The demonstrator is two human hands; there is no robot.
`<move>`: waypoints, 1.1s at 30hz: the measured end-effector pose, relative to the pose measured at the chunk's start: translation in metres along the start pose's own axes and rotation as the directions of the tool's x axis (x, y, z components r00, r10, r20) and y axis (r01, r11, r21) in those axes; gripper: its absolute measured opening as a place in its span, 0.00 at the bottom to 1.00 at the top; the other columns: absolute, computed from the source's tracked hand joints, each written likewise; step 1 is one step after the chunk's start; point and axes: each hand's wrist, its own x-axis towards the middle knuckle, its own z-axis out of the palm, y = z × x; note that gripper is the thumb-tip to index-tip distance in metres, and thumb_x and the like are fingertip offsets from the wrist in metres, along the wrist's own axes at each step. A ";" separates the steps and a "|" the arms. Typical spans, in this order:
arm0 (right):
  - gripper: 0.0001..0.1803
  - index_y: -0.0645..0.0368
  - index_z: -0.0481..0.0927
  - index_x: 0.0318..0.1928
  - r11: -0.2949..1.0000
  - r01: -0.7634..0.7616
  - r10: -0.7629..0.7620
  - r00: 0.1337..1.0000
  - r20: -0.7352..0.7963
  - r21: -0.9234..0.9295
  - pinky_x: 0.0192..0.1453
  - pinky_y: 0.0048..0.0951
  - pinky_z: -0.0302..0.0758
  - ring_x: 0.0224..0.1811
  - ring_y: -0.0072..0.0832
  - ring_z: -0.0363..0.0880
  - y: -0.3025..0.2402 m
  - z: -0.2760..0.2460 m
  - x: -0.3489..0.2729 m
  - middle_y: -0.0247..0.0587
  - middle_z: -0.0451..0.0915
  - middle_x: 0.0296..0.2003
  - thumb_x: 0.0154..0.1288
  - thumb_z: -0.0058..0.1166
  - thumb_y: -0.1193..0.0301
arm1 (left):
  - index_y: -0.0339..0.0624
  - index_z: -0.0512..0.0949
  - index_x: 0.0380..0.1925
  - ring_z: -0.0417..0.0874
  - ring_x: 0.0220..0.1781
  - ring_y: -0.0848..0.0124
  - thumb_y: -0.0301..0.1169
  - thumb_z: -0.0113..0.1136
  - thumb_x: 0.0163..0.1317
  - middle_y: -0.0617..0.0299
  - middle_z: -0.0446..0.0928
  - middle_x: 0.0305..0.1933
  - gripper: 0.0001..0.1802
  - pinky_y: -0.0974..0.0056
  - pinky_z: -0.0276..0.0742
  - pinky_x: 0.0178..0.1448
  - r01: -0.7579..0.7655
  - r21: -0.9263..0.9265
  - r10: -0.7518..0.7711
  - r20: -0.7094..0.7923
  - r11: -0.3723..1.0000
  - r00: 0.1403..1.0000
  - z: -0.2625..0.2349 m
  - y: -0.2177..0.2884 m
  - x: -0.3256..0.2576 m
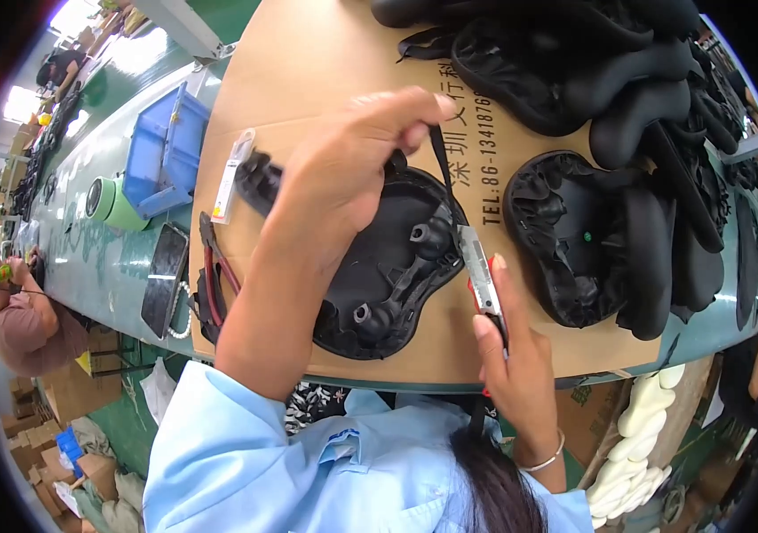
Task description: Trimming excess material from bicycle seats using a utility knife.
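Note:
A black bicycle saddle lies underside up on the cardboard in front of me, its narrow nose pointing to the upper left. Two round sockets show on its underside. My left hand reaches over it and pinches the end of a thin black strip, pulled taut up from the saddle's right edge. In my right hand is a utility knife with red on its handle. Its blade end meets the strip close to the saddle's rim. Part of the saddle is hidden behind my left forearm.
Several more black saddles and covers crowd the right and far right of the cardboard. To the left lie red-handled pliers, a white packet, a phone-like dark slab, a green cup and a blue bin. Other people work farther off.

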 end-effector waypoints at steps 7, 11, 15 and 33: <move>0.31 0.51 0.57 0.72 0.995 -0.086 0.090 0.993 -0.080 0.052 0.23 0.29 0.71 0.16 0.26 0.73 -0.007 0.017 -0.019 0.44 0.82 0.34 0.70 0.48 0.70 | 0.39 0.75 0.21 0.67 0.23 0.75 0.34 0.60 0.62 0.65 0.73 0.28 0.14 0.70 0.66 0.31 -0.406 -0.582 0.508 0.014 0.705 0.861 0.019 0.011 -0.018; 0.29 0.53 0.62 0.69 0.976 0.017 -0.020 1.000 -0.012 -0.219 0.35 0.41 0.77 0.33 0.49 0.82 -0.012 -0.005 -0.023 0.54 0.82 0.39 0.69 0.49 0.68 | 0.38 0.76 0.22 0.67 0.21 0.73 0.35 0.62 0.61 0.64 0.76 0.31 0.14 0.68 0.68 0.29 -0.601 -0.117 0.612 0.146 0.791 0.777 0.014 0.011 -0.029; 0.28 0.44 0.68 0.67 0.903 0.082 -0.075 0.997 0.031 -0.423 0.26 0.40 0.70 0.21 0.44 0.77 -0.011 -0.025 -0.007 0.47 0.79 0.23 0.67 0.52 0.68 | 0.39 0.79 0.22 0.73 0.24 0.59 0.32 0.68 0.47 0.59 0.76 0.25 0.09 0.62 0.73 0.35 -0.614 0.783 0.273 0.614 -0.094 0.741 -0.009 -0.011 -0.049; 0.30 0.52 0.64 0.69 0.953 0.106 -0.144 0.982 -0.119 -0.282 0.32 0.38 0.76 0.28 0.45 0.83 -0.015 -0.001 -0.038 0.50 0.84 0.37 0.66 0.51 0.73 | 0.38 0.76 0.19 0.64 0.29 0.72 0.39 0.58 0.64 0.61 0.66 0.20 0.19 0.64 0.62 0.36 -0.181 0.418 0.359 -0.400 0.890 0.843 -0.021 -0.030 -0.011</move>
